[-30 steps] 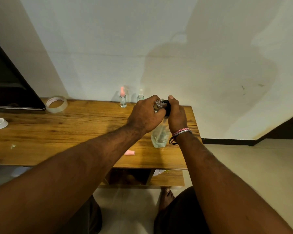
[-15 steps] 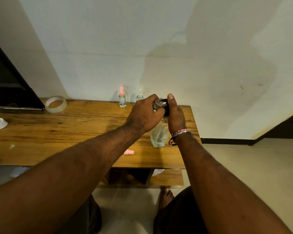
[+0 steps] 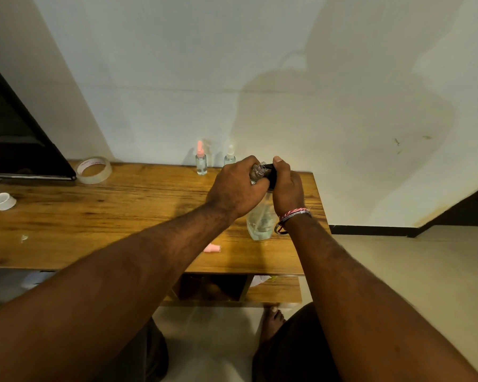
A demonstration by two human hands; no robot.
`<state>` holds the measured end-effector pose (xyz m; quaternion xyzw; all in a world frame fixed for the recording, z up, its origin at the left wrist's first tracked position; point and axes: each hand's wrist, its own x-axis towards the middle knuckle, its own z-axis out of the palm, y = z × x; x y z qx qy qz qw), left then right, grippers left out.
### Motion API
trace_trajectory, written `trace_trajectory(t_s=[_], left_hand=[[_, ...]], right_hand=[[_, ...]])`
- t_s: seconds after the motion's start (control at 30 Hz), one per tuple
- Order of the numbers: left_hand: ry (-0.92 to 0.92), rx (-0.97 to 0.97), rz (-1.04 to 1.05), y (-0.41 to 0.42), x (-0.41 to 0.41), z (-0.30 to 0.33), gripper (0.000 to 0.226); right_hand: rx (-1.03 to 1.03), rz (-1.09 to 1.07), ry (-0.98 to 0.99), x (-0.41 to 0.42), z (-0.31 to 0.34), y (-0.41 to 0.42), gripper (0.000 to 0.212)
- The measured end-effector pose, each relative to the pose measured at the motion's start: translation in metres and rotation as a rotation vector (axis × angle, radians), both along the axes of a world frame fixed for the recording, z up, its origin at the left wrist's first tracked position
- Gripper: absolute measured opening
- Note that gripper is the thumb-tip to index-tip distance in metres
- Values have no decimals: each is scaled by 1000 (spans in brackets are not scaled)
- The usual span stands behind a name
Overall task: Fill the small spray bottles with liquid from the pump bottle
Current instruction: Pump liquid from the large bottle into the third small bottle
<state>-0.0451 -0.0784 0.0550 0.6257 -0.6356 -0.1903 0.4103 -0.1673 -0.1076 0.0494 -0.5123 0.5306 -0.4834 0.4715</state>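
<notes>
A clear pump bottle (image 3: 260, 221) with a black pump head stands near the right end of the wooden table (image 3: 94, 216). My right hand (image 3: 286, 188) grips the black pump head, thumb on top. My left hand (image 3: 236, 188) holds a small clear spray bottle (image 3: 255, 172) with its mouth against the pump spout. Two more small spray bottles stand by the wall: one with a pink top (image 3: 201, 159) and one with a white top (image 3: 230, 155). A loose pink spray cap (image 3: 212, 248) lies on the table near my left forearm.
A roll of clear tape (image 3: 94, 170) and a small white ring (image 3: 2, 201) lie on the table's left part. A dark screen (image 3: 17, 133) stands at the far left. A lower shelf (image 3: 273, 289) sits under the table. My foot (image 3: 271, 321) is on the floor.
Both hands have stayed together at the pump head; only slight shifts of the view between frames.
</notes>
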Motion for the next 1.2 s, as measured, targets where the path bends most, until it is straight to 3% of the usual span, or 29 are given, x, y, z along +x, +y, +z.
trace_trajectory(t_s=[0.2,0.4,0.97,1.2], left_hand=[[32,-6,3,0,-2,0,6],[65,-5,9,0,-2,-1,8],[27,-24,8,-2,-1,-5,7],[73,-25,13,-3,-2,-2,10]], right_hand=[[11,44,-16,0,-2,4,50],[10,45,-27,1,-4,5,73],[-92,-14,15,4,-3,3,49],[-67,-1,1,4,-3,5,63]])
